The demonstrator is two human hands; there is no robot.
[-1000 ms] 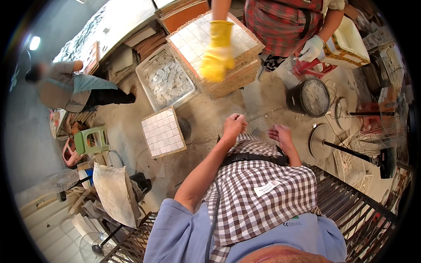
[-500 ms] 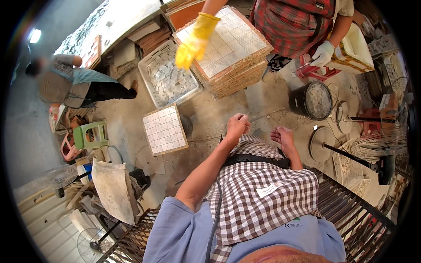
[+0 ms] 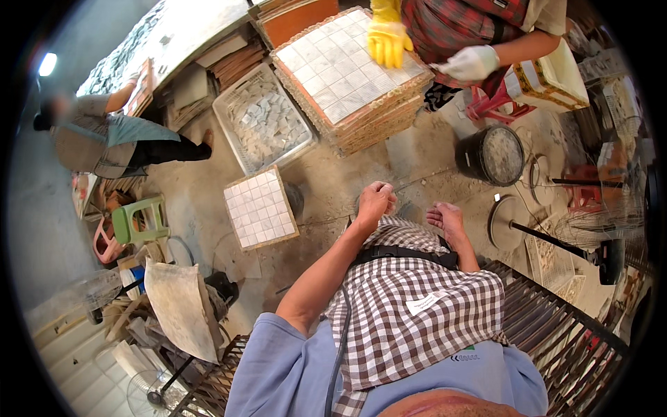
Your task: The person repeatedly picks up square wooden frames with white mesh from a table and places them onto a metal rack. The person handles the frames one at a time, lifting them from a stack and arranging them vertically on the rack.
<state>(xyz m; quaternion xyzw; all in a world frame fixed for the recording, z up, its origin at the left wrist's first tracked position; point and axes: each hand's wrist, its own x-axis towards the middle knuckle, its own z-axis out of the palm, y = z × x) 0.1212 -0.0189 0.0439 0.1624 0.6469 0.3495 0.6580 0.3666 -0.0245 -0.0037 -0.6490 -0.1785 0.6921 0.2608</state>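
Yellow glove (image 3: 388,43), a helper's, moved right, so more stacked tiles (image 3: 330,64) show. Left hand (image 3: 376,201): curled grip, can't see inside. Right hand (image 3: 448,218): half-open grip, empty.

From this side, a passage runs forward from the left hand (image 3: 376,201) and right hand (image 3: 446,217) over bare floor (image 3: 406,163), between tile stack (image 3: 347,80) and black bucket (image 3: 468,157). A tiled board (image 3: 260,210) obstructs the left; a round base (image 3: 506,224), the right. A co-worker's yellow glove (image 3: 388,43) obstructs the stack top.

1 green stool (image 3: 124,224) beside 1 pink stool (image 3: 103,242)
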